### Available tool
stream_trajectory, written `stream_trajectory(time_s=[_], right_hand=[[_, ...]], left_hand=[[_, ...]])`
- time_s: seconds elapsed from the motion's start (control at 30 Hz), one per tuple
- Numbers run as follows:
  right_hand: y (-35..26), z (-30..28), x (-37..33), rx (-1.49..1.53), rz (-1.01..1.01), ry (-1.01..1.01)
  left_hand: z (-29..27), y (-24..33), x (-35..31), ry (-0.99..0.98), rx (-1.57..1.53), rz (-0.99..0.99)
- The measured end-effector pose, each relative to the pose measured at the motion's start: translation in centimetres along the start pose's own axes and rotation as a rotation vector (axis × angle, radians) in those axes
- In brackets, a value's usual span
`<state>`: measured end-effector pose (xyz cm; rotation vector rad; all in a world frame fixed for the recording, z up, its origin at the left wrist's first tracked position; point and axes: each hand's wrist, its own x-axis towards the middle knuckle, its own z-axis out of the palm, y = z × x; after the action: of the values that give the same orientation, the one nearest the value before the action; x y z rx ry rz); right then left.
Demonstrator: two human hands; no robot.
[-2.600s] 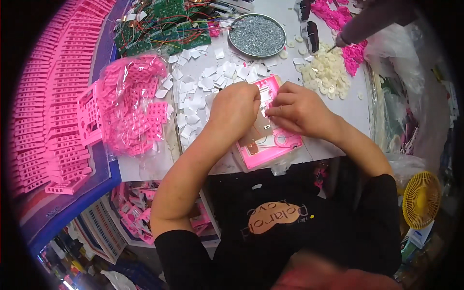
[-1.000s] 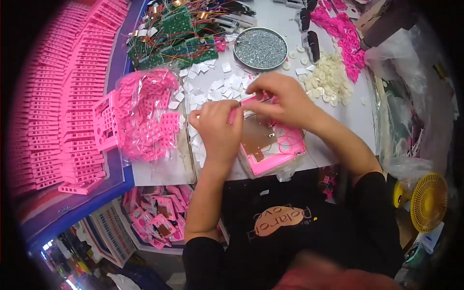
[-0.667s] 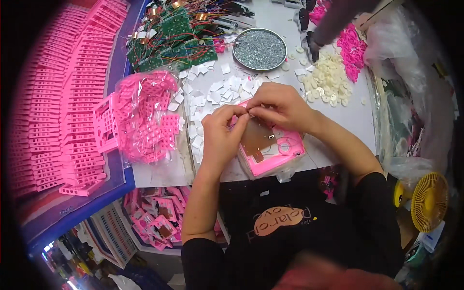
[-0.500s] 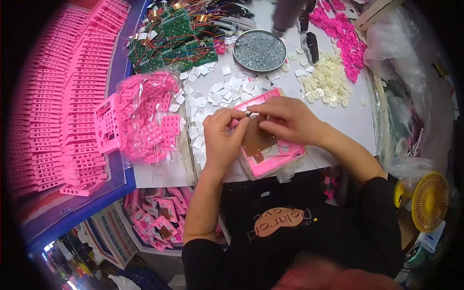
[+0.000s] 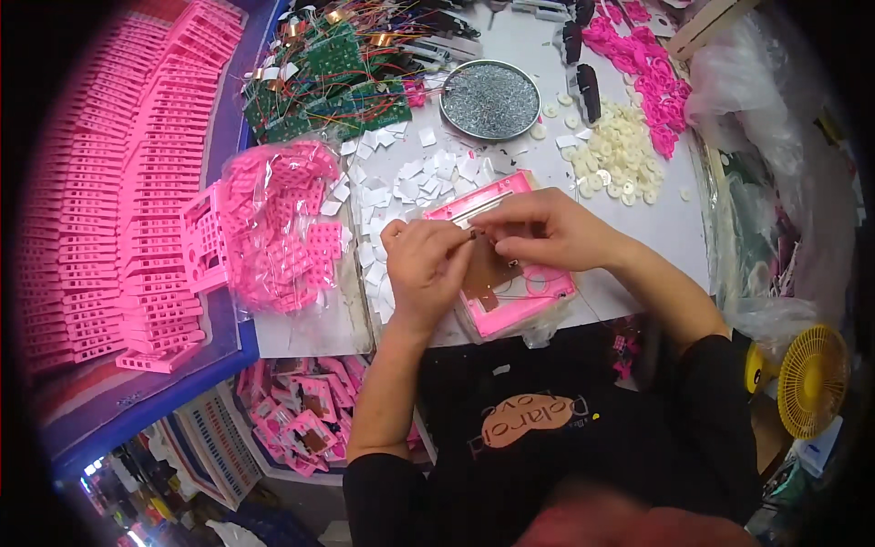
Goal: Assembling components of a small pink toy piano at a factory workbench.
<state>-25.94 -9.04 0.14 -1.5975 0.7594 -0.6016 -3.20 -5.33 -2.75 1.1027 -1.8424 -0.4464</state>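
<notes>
In front of me a pink plastic casing (image 5: pixel 513 317) lies tilted on the table, with a brown circuit board (image 5: pixel 490 266) inside it. Thin wires (image 5: pixel 519 295) cross its near end, close to a pink ring (image 5: pixel 547 281). My left hand (image 5: pixel 425 271) is closed in a pinch over the board's left edge. My right hand (image 5: pixel 550 230) comes in from the other side, thumb and forefinger pinched at the same spot. A tiny dark part (image 5: pixel 474 234) shows between the fingertips, too small to name.
White square pads (image 5: pixel 436 182) lie scattered beyond the casing, near a round tin of small metal screws (image 5: pixel 490 100). Cream discs (image 5: pixel 620 155) are heaped right, green circuit boards (image 5: pixel 333 55) far left. A bag of pink parts (image 5: pixel 278 228) and stacked pink casings (image 5: pixel 159 182) stand left.
Both hands have shifted slightly toward me, still pinched together over the board. A dark rod-like object above the screw tin has gone out of view.
</notes>
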Motion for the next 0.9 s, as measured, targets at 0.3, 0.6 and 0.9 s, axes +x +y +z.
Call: stream_trajectory(time_s=[0.3, 0.6, 0.9], right_hand=[[0.6, 0.3, -2.7, 1.257, 0.157, -0.140], [0.3, -0.4, -3.0, -0.642, -0.176, 0.465], [1.0, 6.3, 0.1, -0.923, -0.520, 0.218]], left_hand=[[-0.7, 0.9, 0.0, -0.090, -0.135, -0.241], [-1.2, -0.4, -0.5, -0.059, -0.234, -0.467], [-0.6, -2.2, 2.9, -0.339, -0.194, -0.258]])
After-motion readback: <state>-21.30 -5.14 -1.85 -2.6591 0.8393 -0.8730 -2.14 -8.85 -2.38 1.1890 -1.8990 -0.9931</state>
